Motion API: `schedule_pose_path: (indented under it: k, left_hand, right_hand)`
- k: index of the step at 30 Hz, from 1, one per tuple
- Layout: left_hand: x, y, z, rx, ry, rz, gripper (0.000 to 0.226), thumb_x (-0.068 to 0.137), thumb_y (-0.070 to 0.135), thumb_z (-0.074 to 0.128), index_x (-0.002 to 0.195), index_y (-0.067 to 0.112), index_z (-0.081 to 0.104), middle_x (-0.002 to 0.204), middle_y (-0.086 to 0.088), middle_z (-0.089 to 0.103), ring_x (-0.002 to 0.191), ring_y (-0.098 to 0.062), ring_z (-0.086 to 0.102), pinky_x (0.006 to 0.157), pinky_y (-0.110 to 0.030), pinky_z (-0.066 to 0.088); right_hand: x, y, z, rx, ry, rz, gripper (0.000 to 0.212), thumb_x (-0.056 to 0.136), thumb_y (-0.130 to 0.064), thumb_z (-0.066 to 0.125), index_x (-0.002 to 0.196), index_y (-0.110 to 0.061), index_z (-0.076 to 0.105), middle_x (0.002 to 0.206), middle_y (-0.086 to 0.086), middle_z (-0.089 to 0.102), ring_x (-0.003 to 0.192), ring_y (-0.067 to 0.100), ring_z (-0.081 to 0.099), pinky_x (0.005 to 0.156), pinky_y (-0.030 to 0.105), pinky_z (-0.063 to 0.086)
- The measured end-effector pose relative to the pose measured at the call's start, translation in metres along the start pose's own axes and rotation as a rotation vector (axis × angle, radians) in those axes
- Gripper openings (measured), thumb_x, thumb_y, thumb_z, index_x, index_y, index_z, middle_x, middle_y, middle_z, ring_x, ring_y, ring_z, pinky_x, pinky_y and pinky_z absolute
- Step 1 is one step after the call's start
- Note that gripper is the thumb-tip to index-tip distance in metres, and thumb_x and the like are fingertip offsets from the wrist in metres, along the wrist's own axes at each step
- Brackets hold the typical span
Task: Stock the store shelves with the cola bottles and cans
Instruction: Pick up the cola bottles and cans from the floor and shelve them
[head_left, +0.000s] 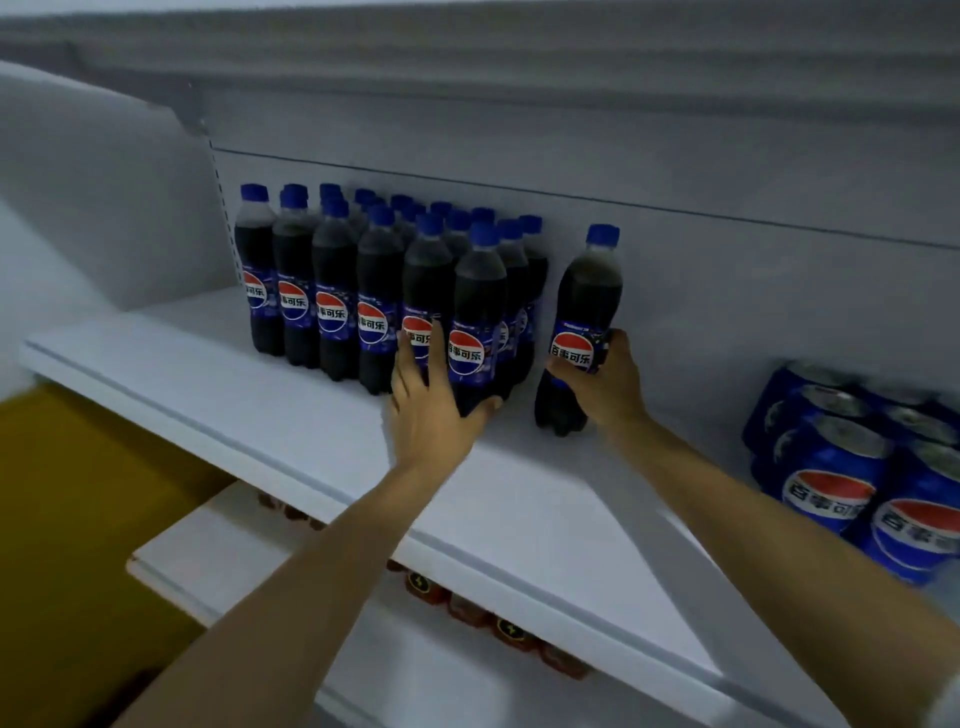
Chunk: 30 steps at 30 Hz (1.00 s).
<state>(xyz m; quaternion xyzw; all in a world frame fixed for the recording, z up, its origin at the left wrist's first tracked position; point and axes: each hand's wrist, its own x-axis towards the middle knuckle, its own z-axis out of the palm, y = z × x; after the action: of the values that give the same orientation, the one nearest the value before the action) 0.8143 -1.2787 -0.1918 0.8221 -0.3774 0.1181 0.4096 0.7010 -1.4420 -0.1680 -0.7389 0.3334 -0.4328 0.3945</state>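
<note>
Left hand (431, 410) clasps the end bottle (475, 332) low down, fingers spread up its left side, thumb round the base. Right hand (608, 384) is wrapped round the label of the loose bottle (584, 291), which stands upright on the shelf (260, 415), just beside the bottle block (332, 291) with a gap between.

Step, as I read it: close that gap. Slide the loose bottle left along the shelf, base flat, label facing out. Brace the end bottle so the row doesn't topple. Grip is low, so watch for tipping.

Cola cans (831, 467) are stacked further right on the same shelf.

Labels: red-white-blue Pepsi globe with 百事可乐 on bottles and cans, blue caps. Red items (467, 608) on the lower shelf (208, 561) show a yellow lightning mark; text unreadable.
</note>
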Motion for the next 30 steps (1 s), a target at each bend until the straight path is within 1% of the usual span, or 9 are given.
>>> schedule_pose_path:
  k: [3,8,10,13,17,20,22,26,30]
  left_hand:
    - [-0.003,-0.008,0.019,-0.005,-0.026,-0.026,0.107,0.075,0.054,0.071,0.153,0.028,0.003,0.159,-0.015,0.001,0.144,-0.036,0.014,0.109,-0.056,0.03]
    - [0.003,-0.014,0.029,-0.048,-0.019,-0.05,0.099,0.078,0.043,0.072,0.152,0.029,0.008,0.16,-0.01,0.004,0.142,-0.036,0.017,0.103,-0.059,0.035]
    - [0.004,-0.014,0.028,-0.057,-0.006,-0.059,0.098,0.08,0.036,0.072,0.152,0.029,0.007,0.16,-0.008,0.005,0.142,-0.036,0.019,0.101,-0.059,0.038]
    - [0.004,-0.015,0.027,-0.094,0.008,-0.081,0.098,0.081,0.024,0.072,0.152,0.028,0.005,0.16,-0.003,0.006,0.142,-0.034,0.023,0.099,-0.059,0.041]
    - [0.004,-0.014,0.026,-0.098,0.005,-0.096,0.1,0.081,0.023,0.072,0.152,0.03,0.003,0.161,0.003,-0.003,0.142,-0.032,0.026,0.094,-0.058,0.046]
    - [0.002,-0.013,0.025,-0.035,0.023,-0.1,0.1,0.081,0.025,0.073,0.152,0.029,0.003,0.161,0.001,-0.005,0.141,-0.032,0.028,0.093,-0.056,0.047]
    - [0.002,-0.013,0.025,-0.018,0.024,-0.096,0.099,0.082,0.025,0.073,0.153,0.027,0.004,0.161,0.001,-0.002,0.142,-0.03,0.026,0.094,-0.056,0.047]
    - [0.002,-0.014,0.024,-0.025,0.023,-0.097,0.097,0.082,0.025,0.073,0.153,0.024,0.006,0.161,0.001,0.003,0.143,-0.028,0.022,0.097,-0.056,0.045]
    - [0.003,-0.016,0.025,-0.056,0.03,-0.097,0.097,0.081,0.024,0.074,0.153,0.021,0.009,0.161,0.001,0.007,0.143,-0.028,0.022,0.097,-0.057,0.044]
  right_hand:
    - [0.023,0.015,0.011,0.057,0.021,0.021,0.067,0.074,-0.019,0.082,0.126,-0.007,0.042,0.121,0.011,0.06,0.101,0.022,0.059,0.084,0.027,0.047]
    - [0.044,0.025,0.023,0.053,0.044,-0.011,0.061,0.077,-0.017,0.08,0.126,-0.007,0.045,0.107,-0.002,0.056,0.095,0.014,0.056,0.079,0.02,0.045]
    - [0.05,0.024,0.028,0.058,0.043,-0.024,0.061,0.077,-0.016,0.08,0.126,-0.005,0.045,0.113,0.002,0.057,0.099,0.016,0.057,0.083,0.023,0.047]
    - [0.057,0.026,0.036,0.016,0.058,-0.056,0.065,0.076,-0.016,0.081,0.128,-0.001,0.045,0.126,0.017,0.05,0.107,0.023,0.055,0.094,0.031,0.047]
    - [0.062,0.034,0.041,-0.02,0.068,-0.098,0.071,0.074,-0.018,0.082,0.132,-0.003,0.045,0.127,0.018,0.045,0.101,0.013,0.045,0.085,0.015,0.038]
    - [0.064,0.039,0.039,0.022,0.04,-0.118,0.072,0.074,-0.02,0.083,0.133,-0.004,0.045,0.127,0.015,0.051,0.109,0.02,0.054,0.094,0.026,0.047]
    - [0.065,0.04,0.036,0.053,0.02,-0.141,0.072,0.071,-0.02,0.085,0.13,-0.006,0.046,0.123,0.009,0.055,0.112,0.024,0.057,0.093,0.027,0.05]
    - [0.059,0.053,0.028,-0.068,-0.067,-0.176,0.087,0.061,-0.025,0.091,0.132,-0.009,0.044,0.127,0.007,0.057,0.115,0.021,0.057,0.097,0.034,0.048]
    - [0.049,0.066,0.029,-0.128,-0.072,-0.121,0.088,0.064,-0.031,0.089,0.135,-0.011,0.041,0.131,0.006,0.055,0.114,0.017,0.053,0.099,0.034,0.046]
